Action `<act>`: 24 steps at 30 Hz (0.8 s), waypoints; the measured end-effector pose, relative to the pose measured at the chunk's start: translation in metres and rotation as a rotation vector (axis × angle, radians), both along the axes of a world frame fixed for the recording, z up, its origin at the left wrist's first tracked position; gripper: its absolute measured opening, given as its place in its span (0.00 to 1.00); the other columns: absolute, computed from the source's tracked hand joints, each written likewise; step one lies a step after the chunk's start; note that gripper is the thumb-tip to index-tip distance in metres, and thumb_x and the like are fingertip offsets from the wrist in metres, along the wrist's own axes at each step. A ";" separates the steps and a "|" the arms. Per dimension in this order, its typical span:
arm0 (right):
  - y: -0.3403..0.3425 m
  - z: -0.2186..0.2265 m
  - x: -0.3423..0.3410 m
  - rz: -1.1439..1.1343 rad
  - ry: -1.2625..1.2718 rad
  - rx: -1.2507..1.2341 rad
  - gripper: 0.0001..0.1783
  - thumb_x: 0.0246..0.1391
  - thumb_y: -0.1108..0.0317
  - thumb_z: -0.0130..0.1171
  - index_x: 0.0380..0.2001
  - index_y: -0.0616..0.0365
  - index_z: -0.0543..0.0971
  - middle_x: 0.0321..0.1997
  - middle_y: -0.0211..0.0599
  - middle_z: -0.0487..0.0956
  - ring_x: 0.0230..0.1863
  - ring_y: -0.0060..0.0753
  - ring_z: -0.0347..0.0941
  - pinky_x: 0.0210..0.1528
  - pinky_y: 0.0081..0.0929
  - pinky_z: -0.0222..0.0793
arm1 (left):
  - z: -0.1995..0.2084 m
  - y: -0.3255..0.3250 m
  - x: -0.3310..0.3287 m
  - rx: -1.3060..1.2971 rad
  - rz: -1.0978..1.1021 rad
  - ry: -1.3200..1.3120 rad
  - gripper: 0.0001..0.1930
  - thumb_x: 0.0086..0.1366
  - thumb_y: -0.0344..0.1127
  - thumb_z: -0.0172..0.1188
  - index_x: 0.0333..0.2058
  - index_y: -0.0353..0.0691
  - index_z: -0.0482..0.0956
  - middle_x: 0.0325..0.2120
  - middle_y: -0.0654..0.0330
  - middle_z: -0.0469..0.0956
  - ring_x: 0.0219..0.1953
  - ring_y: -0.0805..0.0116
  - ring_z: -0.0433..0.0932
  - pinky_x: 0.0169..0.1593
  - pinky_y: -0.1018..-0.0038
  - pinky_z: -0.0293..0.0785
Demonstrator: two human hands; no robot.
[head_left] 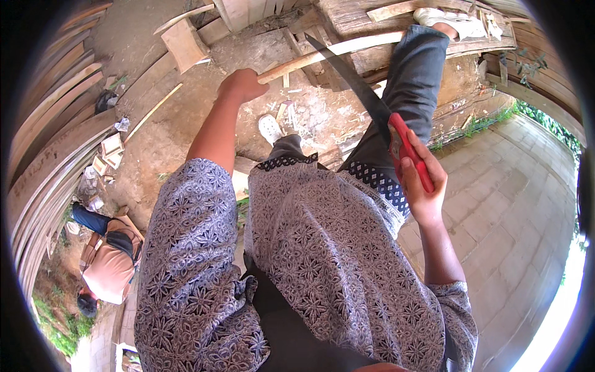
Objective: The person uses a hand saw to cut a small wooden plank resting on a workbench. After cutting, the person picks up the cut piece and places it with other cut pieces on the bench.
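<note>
My left hand [242,85] is closed around the near end of a long, pale, slightly curved wooden strip [294,64]. The strip runs off to the right, toward my raised right knee. In my right hand [426,186] is a hand saw [372,102] with a dark blade and a red handle, fingers wrapped round the grip. The blade points up and to the left, and its tip shows just above the strip; whether the two touch I cannot tell. My right shoe rests up on a thick wooden beam [496,44], while my left foot stands on the ground.
Offcuts and shavings litter the dirt floor [319,115]. A wooden block [185,46] lies at the far left. Stacked planks [49,173] line the left side, near another person [111,263] facing away. A pale block wall [496,192] stands on the right.
</note>
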State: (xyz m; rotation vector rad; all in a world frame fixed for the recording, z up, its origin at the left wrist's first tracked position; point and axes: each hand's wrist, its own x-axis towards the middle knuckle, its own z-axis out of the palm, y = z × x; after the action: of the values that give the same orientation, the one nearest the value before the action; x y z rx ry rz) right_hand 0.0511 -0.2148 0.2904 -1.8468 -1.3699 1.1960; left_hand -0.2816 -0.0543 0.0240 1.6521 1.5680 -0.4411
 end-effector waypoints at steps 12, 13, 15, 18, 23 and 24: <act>0.066 -0.062 -0.007 -0.159 0.219 -0.111 0.24 0.65 0.71 0.62 0.63 0.64 0.76 0.38 0.33 0.84 0.33 0.16 0.77 0.34 0.16 0.72 | 0.000 -0.004 0.002 0.061 -0.002 0.003 0.27 0.56 0.55 0.67 0.49 0.42 0.84 0.45 0.48 0.85 0.48 0.49 0.84 0.53 0.56 0.79; 0.052 -0.075 -0.011 -0.134 0.159 -0.022 0.24 0.65 0.71 0.62 0.63 0.65 0.75 0.45 0.37 0.84 0.41 0.19 0.78 0.43 0.18 0.73 | 0.007 -0.007 0.003 0.125 -0.015 -0.019 0.27 0.56 0.54 0.67 0.49 0.41 0.83 0.44 0.47 0.85 0.48 0.47 0.84 0.52 0.55 0.79; 0.043 -0.078 -0.027 -0.126 0.136 0.022 0.25 0.66 0.72 0.61 0.64 0.66 0.75 0.55 0.42 0.82 0.53 0.23 0.76 0.56 0.22 0.69 | 0.023 -0.010 0.010 0.288 -0.059 -0.032 0.24 0.57 0.51 0.69 0.46 0.40 0.80 0.39 0.48 0.85 0.44 0.46 0.84 0.48 0.54 0.80; 0.034 -0.080 -0.040 -0.104 0.124 0.045 0.25 0.66 0.72 0.60 0.65 0.66 0.73 0.61 0.46 0.80 0.62 0.27 0.74 0.64 0.25 0.67 | 0.025 -0.026 0.024 0.339 -0.037 0.063 0.20 0.60 0.49 0.69 0.45 0.41 0.80 0.36 0.50 0.86 0.42 0.47 0.85 0.45 0.55 0.81; 0.028 -0.075 -0.035 -0.043 0.043 0.037 0.25 0.66 0.73 0.59 0.65 0.66 0.73 0.62 0.48 0.80 0.63 0.29 0.74 0.64 0.26 0.67 | 0.004 -0.024 0.027 0.314 -0.005 0.127 0.16 0.62 0.44 0.66 0.45 0.42 0.82 0.39 0.49 0.86 0.44 0.48 0.86 0.47 0.55 0.82; 0.030 -0.074 -0.035 -0.027 0.021 0.046 0.25 0.66 0.74 0.59 0.65 0.66 0.73 0.62 0.48 0.80 0.63 0.29 0.74 0.64 0.26 0.67 | 0.006 -0.023 0.027 0.296 -0.009 0.128 0.16 0.62 0.44 0.66 0.45 0.42 0.82 0.39 0.49 0.86 0.44 0.49 0.86 0.48 0.55 0.82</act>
State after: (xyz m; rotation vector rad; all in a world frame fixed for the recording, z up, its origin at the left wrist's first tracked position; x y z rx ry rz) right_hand 0.0161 -0.1853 0.2169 -1.8101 -1.3456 1.1578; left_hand -0.2542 -0.0769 0.0303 1.8844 1.7899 -0.3362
